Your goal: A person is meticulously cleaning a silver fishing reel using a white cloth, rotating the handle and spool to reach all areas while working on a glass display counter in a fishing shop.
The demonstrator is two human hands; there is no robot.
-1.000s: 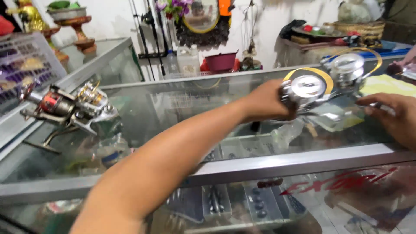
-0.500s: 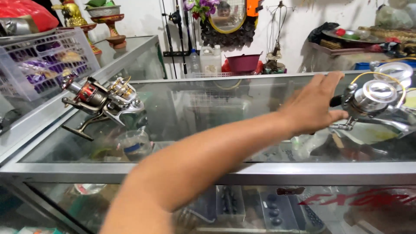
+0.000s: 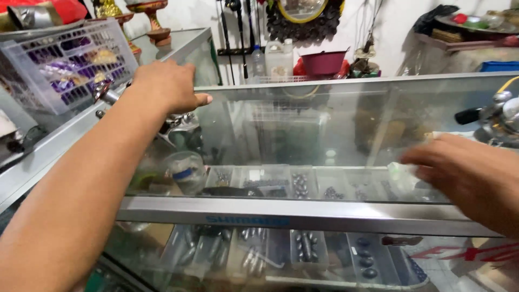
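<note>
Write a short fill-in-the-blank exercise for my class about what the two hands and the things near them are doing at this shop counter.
1. The left hand rests over a fishing reel that sits on a ____ counter top.
2. The right hand hovers beside a second reel at the ____ edge of the picture.
3. The white plastic basket stands to the ____ of the left hand.
4. Small sinkers lie in trays ____ the counter top.

Missing words: glass; right; left; under

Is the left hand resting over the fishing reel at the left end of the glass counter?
Yes. The left hand lies on top of the fishing reel on the glass counter, beside the white basket.
</note>
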